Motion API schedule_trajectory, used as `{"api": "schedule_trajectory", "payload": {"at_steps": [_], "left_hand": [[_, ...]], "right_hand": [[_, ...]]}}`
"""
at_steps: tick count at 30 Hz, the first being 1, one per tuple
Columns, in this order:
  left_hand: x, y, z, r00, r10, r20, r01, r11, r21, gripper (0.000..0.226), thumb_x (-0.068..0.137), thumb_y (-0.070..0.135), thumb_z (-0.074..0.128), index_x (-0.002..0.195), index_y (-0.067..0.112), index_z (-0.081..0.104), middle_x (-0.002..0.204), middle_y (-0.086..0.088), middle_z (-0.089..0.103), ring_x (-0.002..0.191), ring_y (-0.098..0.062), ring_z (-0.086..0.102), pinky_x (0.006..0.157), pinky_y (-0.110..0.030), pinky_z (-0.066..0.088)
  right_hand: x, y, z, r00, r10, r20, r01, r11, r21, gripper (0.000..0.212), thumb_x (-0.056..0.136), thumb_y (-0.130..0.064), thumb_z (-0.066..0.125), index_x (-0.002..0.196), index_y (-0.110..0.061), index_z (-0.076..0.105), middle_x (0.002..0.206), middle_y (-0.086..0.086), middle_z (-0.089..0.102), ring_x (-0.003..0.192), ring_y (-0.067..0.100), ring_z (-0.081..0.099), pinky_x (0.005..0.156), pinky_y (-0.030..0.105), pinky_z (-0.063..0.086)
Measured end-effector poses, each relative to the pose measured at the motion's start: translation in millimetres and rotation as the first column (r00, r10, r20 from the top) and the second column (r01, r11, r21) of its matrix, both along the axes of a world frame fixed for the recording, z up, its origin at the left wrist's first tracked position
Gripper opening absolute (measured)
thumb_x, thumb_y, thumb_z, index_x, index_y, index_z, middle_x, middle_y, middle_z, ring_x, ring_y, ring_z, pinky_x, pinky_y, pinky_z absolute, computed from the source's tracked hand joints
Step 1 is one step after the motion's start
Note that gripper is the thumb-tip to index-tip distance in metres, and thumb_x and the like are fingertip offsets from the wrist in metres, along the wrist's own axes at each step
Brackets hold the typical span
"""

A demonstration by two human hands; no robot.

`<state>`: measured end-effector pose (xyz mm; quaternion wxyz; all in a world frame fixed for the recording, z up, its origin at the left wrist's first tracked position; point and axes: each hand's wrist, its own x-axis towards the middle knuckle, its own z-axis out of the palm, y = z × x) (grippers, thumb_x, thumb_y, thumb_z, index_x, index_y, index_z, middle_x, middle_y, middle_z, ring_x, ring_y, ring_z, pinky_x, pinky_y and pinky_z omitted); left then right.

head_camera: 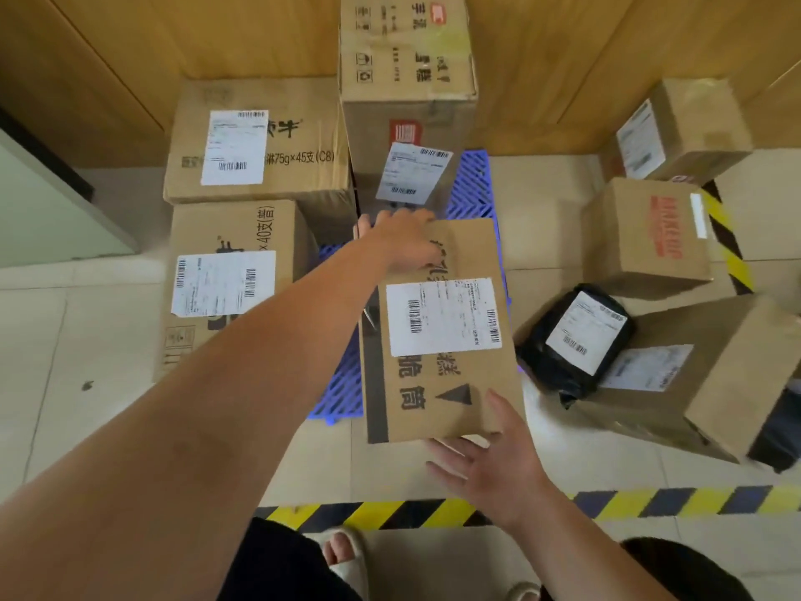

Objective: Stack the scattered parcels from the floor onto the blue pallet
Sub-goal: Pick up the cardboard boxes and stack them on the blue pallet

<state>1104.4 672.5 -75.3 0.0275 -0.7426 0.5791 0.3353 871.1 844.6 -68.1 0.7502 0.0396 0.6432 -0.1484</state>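
A long cardboard parcel (450,396) with a white label lies over the blue pallet (470,184), its near end past the pallet's front edge. My left hand (401,238) grips the parcel's far left corner, fingers curled over the edge. My right hand (490,461) supports the near end from below with fingers spread and thumb on top. On the pallet stand a wide box (303,136) at back left, a box (234,236) in front of it, and a tall box stack (403,80) at back centre.
On the floor to the right lie a black poly bag (563,344), a box with red print (641,236), a small box (685,128) behind it and a large box (711,375). Yellow-black hazard tape (433,511) crosses the floor near my feet. Wooden walls stand behind.
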Motion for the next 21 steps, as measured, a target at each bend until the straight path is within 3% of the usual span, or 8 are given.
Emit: {"api": "schedule_trajectory", "payload": {"at_steps": [4,7,9,11,12,15,18,21], "left_hand": [[9,1,-25,0.997,-0.047,-0.053,0.046,0.999,-0.021,0.07,0.072,0.054,0.054,0.14,0.036,0.049,0.143,0.0,0.05,0.133,-0.033,0.042,0.11,-0.054,0.03],[12,14,-31,0.993,-0.089,-0.083,0.088,0.996,-0.013,0.077,0.077,0.052,0.058,0.149,0.028,0.04,0.154,0.001,0.039,0.14,-0.028,0.036,0.114,-0.051,0.031],[11,34,-32,0.995,-0.068,-0.078,0.064,0.997,-0.044,0.069,0.087,0.04,0.062,0.15,0.025,0.038,0.158,0.001,0.033,0.144,-0.024,0.03,0.117,-0.047,0.026],[15,58,-25,0.993,0.022,-0.115,-0.028,0.998,-0.05,0.067,0.085,0.043,0.064,0.147,0.028,0.043,0.153,0.005,0.039,0.141,-0.02,0.035,0.117,-0.046,0.028],[19,70,-17,0.99,0.067,-0.123,-0.075,0.995,-0.06,0.066,0.082,0.045,0.065,0.143,0.029,0.047,0.147,0.007,0.044,0.136,-0.018,0.041,0.114,-0.044,0.032],[38,96,8,0.922,0.326,-0.208,-0.347,0.935,-0.071,0.059,0.085,0.043,0.068,0.139,0.027,0.051,0.142,0.003,0.05,0.124,-0.021,0.052,0.105,-0.043,0.045],[45,116,15,0.916,0.382,-0.125,-0.39,0.92,-0.046,0.067,0.089,0.04,0.068,0.148,0.025,0.041,0.154,-0.003,0.038,0.137,-0.027,0.039,0.111,-0.039,0.035],[57,126,11,0.914,0.399,0.077,-0.393,0.916,-0.085,0.08,0.085,0.048,0.069,0.152,0.031,0.03,0.162,-0.005,0.021,0.148,-0.032,0.017,0.117,-0.052,0.022]], "right_hand": [[5,-16,-26,0.995,0.1,0.015,-0.098,0.989,-0.111,0.044,0.088,-0.048,0.063,0.111,-0.01,0.057,0.114,0.021,0.071,0.105,0.038,0.069,0.105,0.056,0.043],[12,-32,-32,0.931,0.363,-0.03,-0.363,0.916,-0.174,0.038,0.089,-0.043,0.06,0.096,-0.005,0.064,0.099,0.015,0.074,0.092,0.031,0.071,0.095,0.046,0.049],[9,-36,-27,0.844,0.508,-0.171,-0.536,0.805,-0.254,0.03,0.088,-0.036,0.061,0.084,-0.007,0.068,0.075,0.009,0.072,0.075,0.026,0.068,0.075,0.035,0.05],[-3,-44,-28,0.794,0.429,-0.431,-0.602,0.657,-0.454,0.02,0.082,-0.03,0.067,0.074,-0.012,0.066,0.066,-0.003,0.066,0.07,0.021,0.062,0.068,0.032,0.046],[-7,-52,-27,0.756,0.376,-0.536,-0.648,0.551,-0.526,0.018,0.078,-0.035,0.069,0.083,-0.018,0.068,0.078,-0.01,0.069,0.082,0.019,0.063,0.075,0.033,0.049],[-1,-89,-28,0.584,0.39,-0.712,-0.81,0.328,-0.486,0.092,0.061,-0.055,0.072,0.145,-0.036,0.04,0.144,-0.007,0.045,0.138,0.016,0.037,0.11,0.046,0.04],[21,-120,-44,0.621,0.474,-0.624,-0.779,0.284,-0.56,0.106,0.057,-0.032,0.088,0.147,-0.033,0.031,0.142,-0.006,0.049,0.135,0.018,0.046,0.104,0.038,0.044],[40,-125,-70,0.635,0.471,-0.613,-0.762,0.25,-0.598,0.105,0.061,-0.007,0.089,0.145,-0.032,0.031,0.129,-0.015,0.057,0.12,0.009,0.053,0.093,0.029,0.045]]}}
